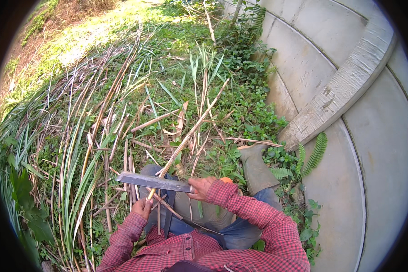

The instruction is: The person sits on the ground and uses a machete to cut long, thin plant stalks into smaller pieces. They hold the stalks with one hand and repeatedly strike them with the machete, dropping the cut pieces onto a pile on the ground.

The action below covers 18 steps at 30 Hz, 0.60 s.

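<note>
Dry cut stalks (pixel 99 113) litter the grass on our left. Our left hand (pixel 143 207) clenches the near end of a long cane (pixel 188 133); our right hand (pixel 201 188) grips a machete (pixel 153 181) lying across it. Concrete wall (pixel 371 158) stands right.

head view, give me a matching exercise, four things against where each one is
Things:
1. machete
2. long dry stalk
3. rubber boot
4. concrete wall

Places:
A. along the right side
B. held in the left hand, slanting up and away
C. in the right hand, blade pointing left
D. on the plants beside the wall

Pairs: 1-C, 2-B, 3-D, 4-A
</note>
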Each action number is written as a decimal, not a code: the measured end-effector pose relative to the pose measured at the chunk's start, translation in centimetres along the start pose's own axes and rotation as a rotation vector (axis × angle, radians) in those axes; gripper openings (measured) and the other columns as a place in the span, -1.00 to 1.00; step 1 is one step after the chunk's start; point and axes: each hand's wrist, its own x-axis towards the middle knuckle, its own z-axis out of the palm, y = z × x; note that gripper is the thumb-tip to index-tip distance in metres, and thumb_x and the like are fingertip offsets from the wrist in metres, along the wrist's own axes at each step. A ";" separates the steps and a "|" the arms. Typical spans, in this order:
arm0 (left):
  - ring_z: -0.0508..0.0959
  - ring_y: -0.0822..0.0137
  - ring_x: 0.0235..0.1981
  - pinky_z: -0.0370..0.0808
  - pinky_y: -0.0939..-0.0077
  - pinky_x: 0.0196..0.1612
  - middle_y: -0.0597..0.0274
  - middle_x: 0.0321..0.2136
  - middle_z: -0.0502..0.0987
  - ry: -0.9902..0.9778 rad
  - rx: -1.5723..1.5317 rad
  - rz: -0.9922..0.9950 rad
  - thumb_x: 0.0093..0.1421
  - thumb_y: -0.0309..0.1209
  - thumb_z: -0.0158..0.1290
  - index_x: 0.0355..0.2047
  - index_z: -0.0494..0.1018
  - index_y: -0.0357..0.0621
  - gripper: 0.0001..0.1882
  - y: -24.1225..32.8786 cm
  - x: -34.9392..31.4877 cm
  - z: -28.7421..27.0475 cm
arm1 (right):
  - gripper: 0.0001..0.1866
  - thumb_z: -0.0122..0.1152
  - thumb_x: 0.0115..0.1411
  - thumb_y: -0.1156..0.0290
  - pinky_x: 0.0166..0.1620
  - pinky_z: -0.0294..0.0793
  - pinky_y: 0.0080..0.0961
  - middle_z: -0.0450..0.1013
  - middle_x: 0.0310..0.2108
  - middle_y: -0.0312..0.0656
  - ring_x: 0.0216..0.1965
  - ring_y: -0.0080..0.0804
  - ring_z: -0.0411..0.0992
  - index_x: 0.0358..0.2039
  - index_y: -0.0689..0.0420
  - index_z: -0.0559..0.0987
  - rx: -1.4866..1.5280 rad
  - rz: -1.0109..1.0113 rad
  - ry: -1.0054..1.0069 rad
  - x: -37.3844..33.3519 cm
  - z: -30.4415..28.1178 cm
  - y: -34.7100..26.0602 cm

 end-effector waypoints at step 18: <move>0.35 0.18 -0.73 0.23 0.33 -0.62 0.03 -0.77 0.30 0.153 0.393 -0.020 0.17 -0.22 -0.07 -0.50 0.30 -0.26 -0.69 3.7 -5.6 -1.6 | -0.54 0.02 0.00 -0.02 -0.15 0.40 -0.19 0.46 -0.39 0.00 -0.29 -0.06 0.44 -0.26 0.12 0.44 0.057 0.542 0.152 4.0 -1.5 13.1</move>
